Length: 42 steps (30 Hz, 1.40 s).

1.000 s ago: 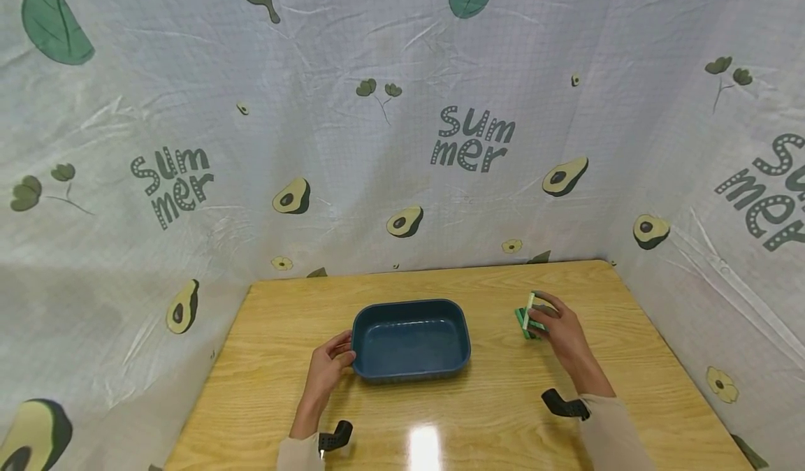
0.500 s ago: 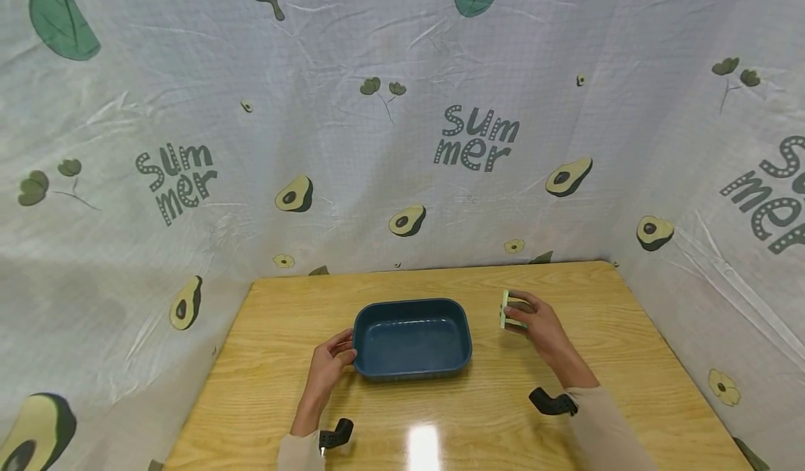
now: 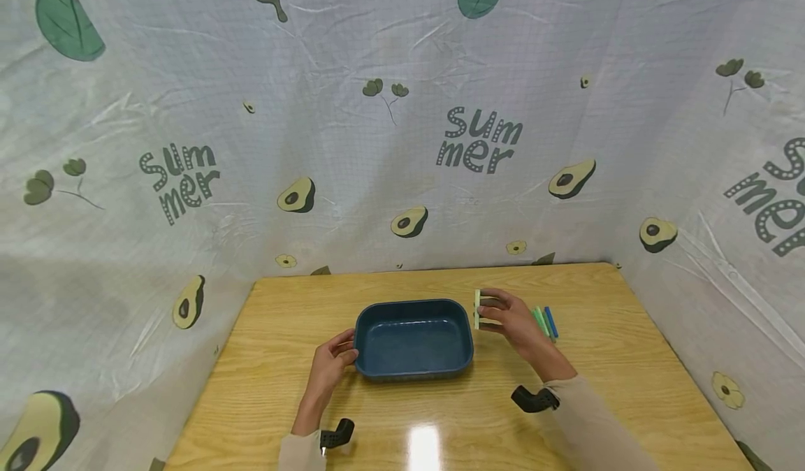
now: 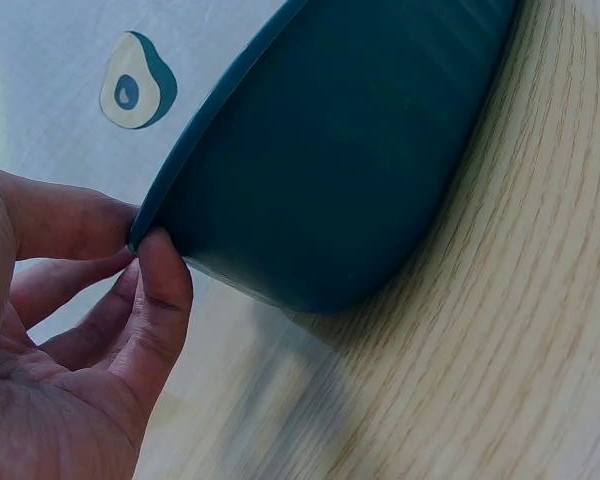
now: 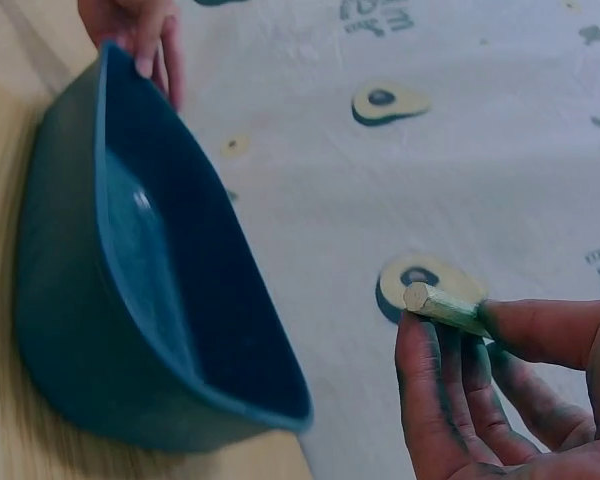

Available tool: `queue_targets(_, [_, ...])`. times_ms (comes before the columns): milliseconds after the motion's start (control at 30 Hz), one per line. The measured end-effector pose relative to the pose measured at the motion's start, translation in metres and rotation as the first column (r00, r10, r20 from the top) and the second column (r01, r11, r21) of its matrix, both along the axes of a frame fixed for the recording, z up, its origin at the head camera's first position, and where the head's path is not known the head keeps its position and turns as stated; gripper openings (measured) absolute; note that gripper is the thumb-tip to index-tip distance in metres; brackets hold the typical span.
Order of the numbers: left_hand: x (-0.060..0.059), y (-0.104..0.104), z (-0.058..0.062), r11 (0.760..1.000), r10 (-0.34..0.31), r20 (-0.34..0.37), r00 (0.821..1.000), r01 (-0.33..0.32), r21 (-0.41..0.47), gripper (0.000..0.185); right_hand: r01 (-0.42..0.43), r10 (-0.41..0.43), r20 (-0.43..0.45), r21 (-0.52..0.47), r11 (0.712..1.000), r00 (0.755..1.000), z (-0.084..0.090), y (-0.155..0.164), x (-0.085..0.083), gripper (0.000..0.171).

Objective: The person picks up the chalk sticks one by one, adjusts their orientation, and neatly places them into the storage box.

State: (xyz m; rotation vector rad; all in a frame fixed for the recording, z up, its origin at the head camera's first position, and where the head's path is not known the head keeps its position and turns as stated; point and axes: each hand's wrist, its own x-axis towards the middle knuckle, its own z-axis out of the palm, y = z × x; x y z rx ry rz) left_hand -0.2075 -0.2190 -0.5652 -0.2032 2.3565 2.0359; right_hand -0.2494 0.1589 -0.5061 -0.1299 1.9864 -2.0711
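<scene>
A dark blue rectangular basin (image 3: 411, 374) stands on the wooden table in front of me. My left hand (image 3: 330, 367) holds its left rim, pinched between thumb and fingers, as the left wrist view shows closely. My right hand (image 3: 518, 325) is just right of the basin, apart from its right rim. Between that thumb and the fingertips sits a pale green stick of chalk (image 5: 442, 307), with one blunt end visible. Greenish dust marks the fingers. Right of the right hand lie green chalk (image 3: 540, 321) and a blue chalk stick (image 3: 551, 322), partly hidden by the hand.
The light wooden table (image 3: 302, 303) ends at a white printed sheet (image 3: 339, 142) hung behind it and along both sides. Each wrist wears a black camera mount. Light glares off the table's front middle.
My right hand has moved left with the chalk, from the chalk pile to beside the basin, uncovering green and blue sticks. My left hand stays on the rim.
</scene>
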Motion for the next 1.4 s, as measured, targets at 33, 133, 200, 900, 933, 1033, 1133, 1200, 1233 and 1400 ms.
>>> queue_targets(33, [0.0, 0.0, 0.0, 1.0, 0.002, 0.0, 1.0, -0.002, 0.001, 0.049, -0.002, 0.002, 0.003, 0.0, 1.0, 1.0, 0.0, -0.003, 0.0, 0.057])
queue_targets(133, [0.0, 0.001, 0.001, 1.0, 0.002, -0.001, 1.0, -0.002, 0.001, 0.049, -0.007, 0.007, 0.015, -0.002, 1.0, 1.0, 0.002, -0.014, 0.0, 0.055])
queue_targets(200, [0.001, 0.002, 0.002, 1.0, 0.002, -0.002, 1.0, -0.002, 0.002, 0.049, -0.011, 0.011, 0.016, 0.001, 1.0, 1.0, 0.002, -0.021, -0.001, 0.054])
queue_targets(900, [0.006, 0.003, 0.007, 1.0, 0.013, 0.019, 1.0, -0.013, -0.015, 0.048, -0.061, 0.065, 0.145, -0.033, 0.998, 0.987, -0.014, -0.097, -0.005, 0.045])
queue_targets(933, [0.006, 0.004, 0.009, 1.0, 0.009, 0.02, 1.0, -0.009, -0.011, 0.048, -0.062, 0.067, 0.156, -0.037, 0.997, 0.986, -0.016, -0.101, -0.005, 0.045])
queue_targets(1033, [0.01, 0.006, 0.021, 1.0, 0.001, 0.023, 1.0, -0.001, -0.004, 0.048, -0.069, 0.074, 0.175, -0.034, 0.997, 0.982, -0.02, -0.109, -0.007, 0.047])
queue_targets(1133, [0.014, 0.009, 0.029, 1.0, -0.001, 0.025, 1.0, 0.001, -0.006, 0.048, -0.072, 0.077, 0.192, -0.032, 0.997, 0.978, -0.024, -0.117, -0.008, 0.048])
queue_targets(1200, [0.014, 0.009, 0.028, 1.0, 0.002, 0.026, 1.0, -0.002, -0.013, 0.048, -0.071, 0.076, 0.204, -0.032, 0.997, 0.976, -0.027, -0.122, -0.009, 0.049])
queue_targets(1233, [0.013, 0.008, 0.025, 1.0, 0.005, 0.026, 1.0, -0.005, -0.015, 0.048, -0.073, 0.078, 0.204, -0.03, 0.997, 0.976, -0.027, -0.124, -0.009, 0.049])
queue_targets(1400, [0.005, 0.004, 0.007, 1.0, 0.022, 0.028, 0.999, -0.022, -0.021, 0.049, -0.073, 0.076, 0.245, -0.024, 0.997, 0.967, -0.031, -0.137, -0.012, 0.049])
